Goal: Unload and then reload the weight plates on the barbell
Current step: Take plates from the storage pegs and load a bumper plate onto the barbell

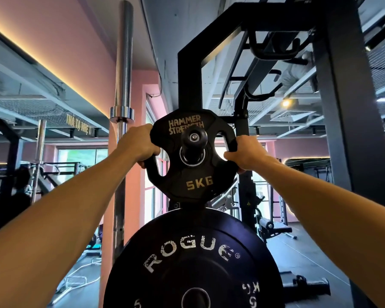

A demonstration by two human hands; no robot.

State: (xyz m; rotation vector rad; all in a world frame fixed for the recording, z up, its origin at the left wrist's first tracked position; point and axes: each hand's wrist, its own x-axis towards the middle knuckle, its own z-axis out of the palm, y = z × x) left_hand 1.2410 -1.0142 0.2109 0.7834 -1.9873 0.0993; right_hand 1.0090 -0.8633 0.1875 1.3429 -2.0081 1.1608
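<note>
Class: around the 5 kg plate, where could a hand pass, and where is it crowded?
Free: the slot beside the left hand in the 5 kg plate. Crowded: the peg fills the hub; the Rogue plate sits right below.

Both hands (140,144) (242,154) curled, arms outstretched

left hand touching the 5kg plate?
Touching. The head view shows the left hand curled round the left rim of the 5KG plate, fingers through its grip slot.
</note>
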